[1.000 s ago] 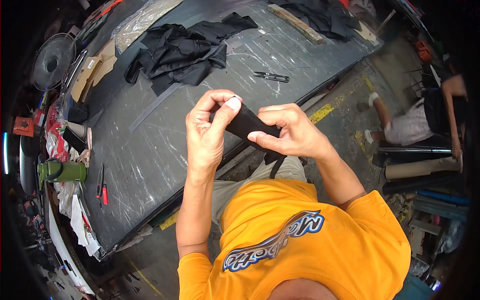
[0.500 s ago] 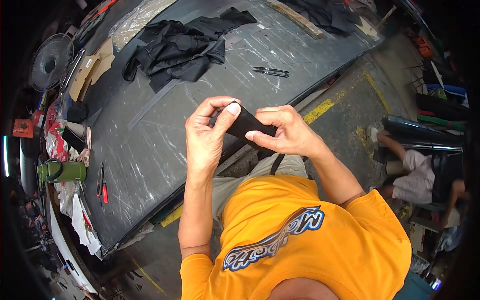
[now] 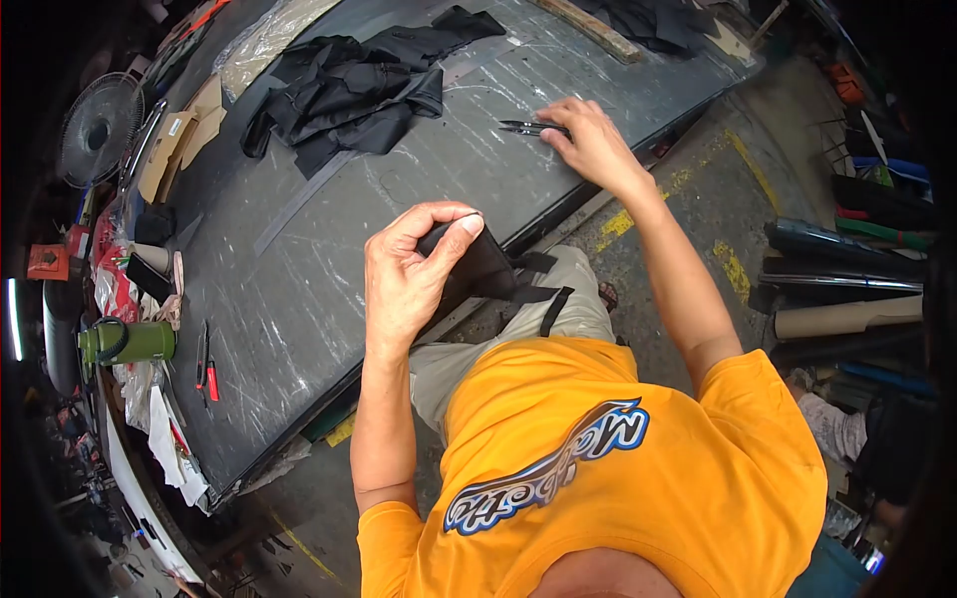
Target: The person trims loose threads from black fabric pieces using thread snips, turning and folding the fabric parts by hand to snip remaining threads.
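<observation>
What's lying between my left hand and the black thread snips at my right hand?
Nothing that I can see: in the head view, only pale-marked grey tabletop shows between your left hand and the thread snips.

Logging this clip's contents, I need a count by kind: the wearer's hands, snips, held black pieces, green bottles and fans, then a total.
Left hand and right hand: 2
Snips: 1
Black piece, in the left hand: 1
Green bottle: 1
Fan: 1
Total: 6
</observation>
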`<control>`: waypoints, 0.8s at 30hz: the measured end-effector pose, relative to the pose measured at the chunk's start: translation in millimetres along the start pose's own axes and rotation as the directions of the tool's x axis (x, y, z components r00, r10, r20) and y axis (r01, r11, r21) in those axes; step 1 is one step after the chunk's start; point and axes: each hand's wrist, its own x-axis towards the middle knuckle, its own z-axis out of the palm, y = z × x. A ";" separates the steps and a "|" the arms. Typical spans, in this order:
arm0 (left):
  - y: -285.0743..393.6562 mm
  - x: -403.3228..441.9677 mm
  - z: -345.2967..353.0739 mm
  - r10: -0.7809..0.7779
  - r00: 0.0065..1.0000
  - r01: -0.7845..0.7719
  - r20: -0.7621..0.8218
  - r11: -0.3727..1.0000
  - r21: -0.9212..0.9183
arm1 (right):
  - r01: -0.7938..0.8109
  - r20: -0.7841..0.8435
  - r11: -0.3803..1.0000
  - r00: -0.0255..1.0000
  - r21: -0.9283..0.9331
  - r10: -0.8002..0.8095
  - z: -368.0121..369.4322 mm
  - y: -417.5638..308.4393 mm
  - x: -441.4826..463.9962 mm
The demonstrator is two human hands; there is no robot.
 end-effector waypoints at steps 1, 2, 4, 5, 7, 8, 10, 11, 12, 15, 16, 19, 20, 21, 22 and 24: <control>-0.6 -0.3 -2.4 0.009 1.000 -0.009 0.000 1.000 0.022 | 0.001 0.001 1.000 1.000 0.008 -0.001 0.5 1.1 3.1; -0.9 -0.3 -5.1 0.003 1.000 -0.003 -0.003 1.000 0.030 | -0.018 0.056 1.000 0.998 -0.017 0.019 -1.0 0.3 6.7; -1.1 -0.7 -9.5 -0.022 1.000 0.023 0.015 1.000 -0.001 | -0.052 0.170 0.996 0.983 -0.069 0.063 -3.7 -4.4 9.5; -1.0 -1.6 -10.8 -0.037 0.999 0.037 0.026 0.999 -0.017 | -0.055 0.176 0.997 0.982 -0.060 0.065 -3.2 -6.8 7.8; 1.2 -3.1 -12.5 -0.055 0.998 0.056 0.038 0.998 -0.024 | -0.053 0.197 0.998 0.979 -0.038 0.059 -2.7 -10.8 4.1; 2.5 -2.2 -12.8 -0.061 0.997 0.063 0.049 0.997 -0.039 | -0.051 0.204 0.998 0.977 -0.031 0.056 -4.4 -12.1 4.2; 1.4 0.7 -11.8 -0.068 0.996 0.071 0.062 0.996 -0.057 | -0.016 0.166 0.995 0.986 0.102 -0.001 -14.5 -29.8 0.7; -0.1 1.8 -11.3 -0.052 0.997 0.055 0.061 0.997 -0.055 | 0.028 0.121 0.973 0.991 0.230 -0.057 -20.1 -42.5 -4.1; -1.4 1.8 -11.2 -0.039 0.997 0.042 0.063 0.998 -0.052 | 0.072 0.069 0.932 0.992 0.354 -0.103 -26.1 -55.9 -9.5; -2.8 3.4 -10.0 -0.019 0.997 0.023 0.072 0.998 -0.053 | -0.039 0.217 0.844 0.972 0.535 -0.094 -49.3 -96.0 -21.3; -2.7 4.4 -9.5 -0.010 0.997 0.015 0.074 0.998 -0.059 | -0.099 0.287 0.786 0.953 0.610 -0.103 -54.4 -103.4 -25.2; -1.6 5.9 -8.1 -0.010 0.997 0.016 0.079 0.997 -0.077 | -0.065 0.317 0.784 0.933 0.617 -0.172 -60.8 -111.7 -35.3; -1.0 5.4 -8.0 -0.020 0.997 0.027 0.080 0.996 -0.087 | -0.047 0.333 0.781 0.919 0.623 -0.210 -61.2 -112.9 -37.1; -0.5 4.9 -7.6 -0.029 0.996 0.037 0.080 0.995 -0.097 | -0.050 0.335 0.781 0.919 0.622 -0.208 -60.8 -113.1 -38.6; 0.1 4.6 -7.0 -0.030 0.996 0.038 0.082 0.994 -0.098 | -0.055 0.341 0.784 0.918 0.618 -0.204 -59.7 -113.2 -40.0; 1.3 3.8 -5.8 -0.030 0.995 0.039 0.092 0.994 -0.105 | -0.065 0.353 0.790 0.915 0.610 -0.197 -57.3 -114.2 -42.1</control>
